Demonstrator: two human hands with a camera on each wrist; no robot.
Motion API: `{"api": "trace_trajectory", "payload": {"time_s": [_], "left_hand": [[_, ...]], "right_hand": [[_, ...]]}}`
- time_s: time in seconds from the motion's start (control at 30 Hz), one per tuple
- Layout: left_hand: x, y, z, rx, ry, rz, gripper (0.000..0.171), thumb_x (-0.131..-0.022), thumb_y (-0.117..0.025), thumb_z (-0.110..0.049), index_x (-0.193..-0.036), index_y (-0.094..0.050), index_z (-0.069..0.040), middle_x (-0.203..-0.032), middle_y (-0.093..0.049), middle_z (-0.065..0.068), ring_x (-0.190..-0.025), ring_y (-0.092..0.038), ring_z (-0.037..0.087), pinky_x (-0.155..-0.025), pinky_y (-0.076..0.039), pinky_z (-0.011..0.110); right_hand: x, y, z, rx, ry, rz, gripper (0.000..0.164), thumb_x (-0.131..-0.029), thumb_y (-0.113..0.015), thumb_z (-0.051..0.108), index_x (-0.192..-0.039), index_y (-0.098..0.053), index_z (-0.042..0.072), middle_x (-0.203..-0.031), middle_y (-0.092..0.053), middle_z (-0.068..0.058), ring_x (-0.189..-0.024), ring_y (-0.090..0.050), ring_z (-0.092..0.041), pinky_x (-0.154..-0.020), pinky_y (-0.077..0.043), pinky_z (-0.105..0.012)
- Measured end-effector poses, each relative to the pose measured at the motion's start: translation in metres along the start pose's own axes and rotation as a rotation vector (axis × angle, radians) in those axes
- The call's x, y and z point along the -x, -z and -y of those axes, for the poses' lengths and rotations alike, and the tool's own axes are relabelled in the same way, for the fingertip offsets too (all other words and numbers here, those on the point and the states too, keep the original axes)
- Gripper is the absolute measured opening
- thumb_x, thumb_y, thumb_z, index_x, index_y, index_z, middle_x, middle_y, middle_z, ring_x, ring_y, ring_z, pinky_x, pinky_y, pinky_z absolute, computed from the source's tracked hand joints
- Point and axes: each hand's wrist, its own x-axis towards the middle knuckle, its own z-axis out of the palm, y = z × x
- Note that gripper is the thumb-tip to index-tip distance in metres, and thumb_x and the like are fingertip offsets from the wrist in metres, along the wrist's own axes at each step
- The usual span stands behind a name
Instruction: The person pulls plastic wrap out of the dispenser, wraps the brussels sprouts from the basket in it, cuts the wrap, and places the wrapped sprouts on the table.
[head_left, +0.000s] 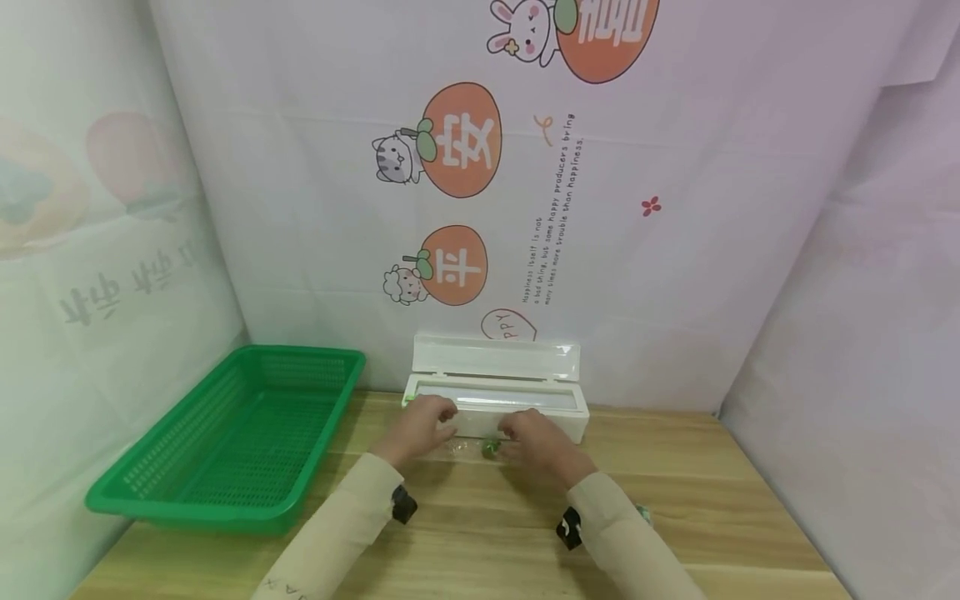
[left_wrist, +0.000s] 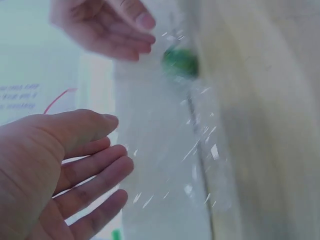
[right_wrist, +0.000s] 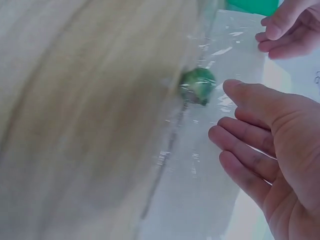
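A white plastic-wrap dispenser [head_left: 551, 423] stands at the back of the table with its lid [head_left: 495, 360] raised. Clear, wrinkled film [left_wrist: 195, 165] hangs over its front edge and onto the wood. Under the film, at the dispenser's foot, sits a small round green item [right_wrist: 198, 86], like a little vegetable, blurred by the glossy plastic. My left hand [head_left: 422, 427] hovers by the dispenser's left front, its fingers loosely bent and holding nothing. On the other side, my right hand [head_left: 543, 442] is close to the green item, fingers relaxed, thumb apart, with nothing in its grasp.
A big green plastic basket [head_left: 306, 492] occupies the table's left side. Printed white cloth [head_left: 600, 292] hangs behind and on both sides. Partly hidden by my right sleeve is a small green-and-white thing [head_left: 645, 514] on the wooden table [head_left: 480, 558].
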Motion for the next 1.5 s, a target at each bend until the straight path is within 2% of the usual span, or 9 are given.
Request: {"api": "trace_trajectory", "payload": {"time_s": [0.13,0.33,0.43,0.6,0.73,0.93,1.1,1.27,1.5], "left_hand": [[0.004,0.016,0.006,0.032,0.019,-0.102,0.028,-0.090,-0.080,-0.003,-0.115,-0.073,0.006,-0.111,-0.077,0.020,-0.102,-0.074,0.032,-0.093,-0.062,0.047],[0.011,0.026,0.019,0.097,0.140,-0.194,0.048,-0.089,-0.081,-0.005,-0.133,-0.066,0.006,-0.134,-0.070,0.026,-0.126,-0.066,0.041,-0.108,-0.055,0.053],[0.012,0.022,0.028,0.100,0.190,-0.218,0.060,-0.088,-0.083,-0.009,-0.141,-0.060,0.007,-0.142,-0.064,0.027,-0.134,-0.061,0.044,-0.114,-0.051,0.054],[0.011,0.013,0.043,0.179,0.255,-0.232,0.069,-0.089,-0.085,-0.013,-0.148,-0.053,0.005,-0.147,-0.060,0.026,-0.138,-0.057,0.045,-0.116,-0.048,0.057],[0.009,0.007,0.053,0.238,0.279,-0.229,0.073,-0.090,-0.085,-0.015,-0.152,-0.050,0.002,-0.154,-0.055,0.024,-0.144,-0.051,0.044,-0.121,-0.043,0.059],[0.011,0.000,0.062,0.257,0.331,-0.223,0.072,-0.091,-0.084,-0.017,-0.152,-0.050,0.002,-0.154,-0.055,0.025,-0.144,-0.051,0.045,-0.121,-0.042,0.059],[0.014,0.000,0.069,0.221,0.332,-0.246,0.069,-0.090,-0.085,-0.017,-0.147,-0.054,0.008,-0.150,-0.057,0.029,-0.141,-0.053,0.048,-0.117,-0.045,0.060],[0.013,-0.001,0.078,0.225,0.338,-0.252,0.066,-0.088,-0.087,-0.019,-0.143,-0.060,0.005,-0.149,-0.059,0.027,-0.141,-0.054,0.046,-0.116,-0.047,0.058],[0.011,-0.014,0.085,0.171,0.269,-0.310,0.059,-0.087,-0.087,-0.019,-0.137,-0.066,0.003,-0.144,-0.064,0.025,-0.136,-0.060,0.044,-0.112,-0.052,0.056]], "right_hand": [[-0.003,0.012,0.006,0.062,0.065,-0.019,0.028,-0.093,-0.080,0.014,-0.115,-0.074,-0.001,-0.110,-0.078,-0.016,-0.099,-0.075,-0.027,-0.090,-0.064,-0.042],[-0.011,0.028,0.021,0.067,0.088,-0.004,0.028,-0.094,-0.080,0.014,-0.117,-0.073,0.000,-0.114,-0.078,-0.016,-0.103,-0.074,-0.027,-0.093,-0.063,-0.042],[-0.018,0.032,0.030,0.085,0.108,0.003,0.026,-0.095,-0.080,0.016,-0.116,-0.073,0.003,-0.113,-0.078,-0.013,-0.104,-0.074,-0.026,-0.094,-0.063,-0.040],[-0.031,0.036,0.042,0.100,0.121,0.012,0.027,-0.096,-0.079,0.016,-0.118,-0.073,0.001,-0.114,-0.078,-0.013,-0.105,-0.074,-0.028,-0.094,-0.062,-0.041],[-0.042,0.036,0.049,0.139,0.134,-0.004,0.030,-0.096,-0.080,0.018,-0.120,-0.073,0.003,-0.115,-0.078,-0.011,-0.105,-0.074,-0.024,-0.094,-0.062,-0.038],[-0.057,0.035,0.061,0.137,0.155,0.006,0.035,-0.097,-0.079,0.020,-0.124,-0.072,0.000,-0.119,-0.077,-0.013,-0.107,-0.073,-0.025,-0.096,-0.062,-0.039],[-0.072,0.028,0.071,0.139,0.145,0.026,0.037,-0.097,-0.078,0.021,-0.128,-0.070,0.001,-0.123,-0.076,-0.014,-0.111,-0.073,-0.025,-0.098,-0.061,-0.037],[-0.089,0.013,0.078,0.152,0.178,0.008,0.035,-0.097,-0.078,0.020,-0.127,-0.071,0.002,-0.121,-0.076,-0.011,-0.109,-0.073,-0.024,-0.096,-0.062,-0.035],[-0.107,-0.008,0.080,0.146,0.185,-0.047,0.033,-0.097,-0.079,0.021,-0.124,-0.072,0.004,-0.117,-0.076,-0.011,-0.106,-0.072,-0.023,-0.095,-0.062,-0.034]]}}
